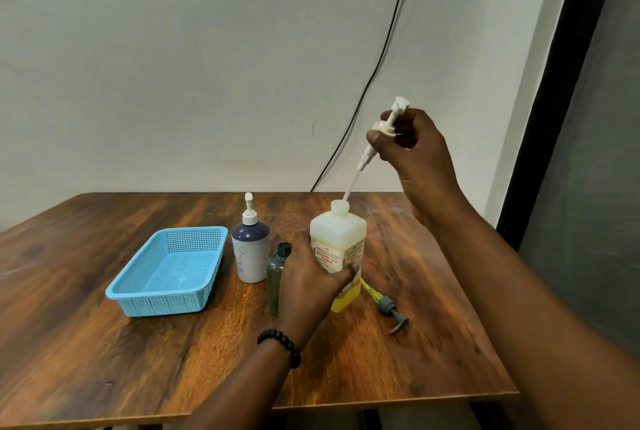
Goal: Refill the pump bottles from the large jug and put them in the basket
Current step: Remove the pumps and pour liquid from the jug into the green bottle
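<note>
— Jug point(338, 242) first: where is it, and who has it?

— Near the middle of the wooden table point(104, 360), a bit toward the right edge. The left hand point(311, 285) wraps its lower body, fingers curled round the label. It is white and squarish, open at the neck, with yellow liquid showing only near the bottom.

— And the other hand?

— The right hand point(412, 145) is raised above the jug, pinching a white pump head point(389, 124) between thumb and fingers. Its dip tube point(353, 183) slants down, and its tip sits at the jug's mouth.

— How will the jug handle when poured?

— Judging by the low liquid level, fairly light. The plastic walls look thin enough to flex, so a hard squeeze could slosh it. I'd grip it round the waist, as now. The dip tube is thin and bendy, and probably wet, so it may drip.

— The bottles to fill?

— A slim dark green bottle point(278, 277) stands uncapped just left of the jug, partly behind the left hand. Its narrow neck will need a slow, careful pour. A rounder bottle point(250, 249), dark on top and pale below, stands just left of that, pump on. A grey pump point(391, 311) with a yellowish tube lies on the table right of the jug.

— Basket?

— The blue basket point(166, 273) sits toward the left edge, nothing in it yet.
</note>
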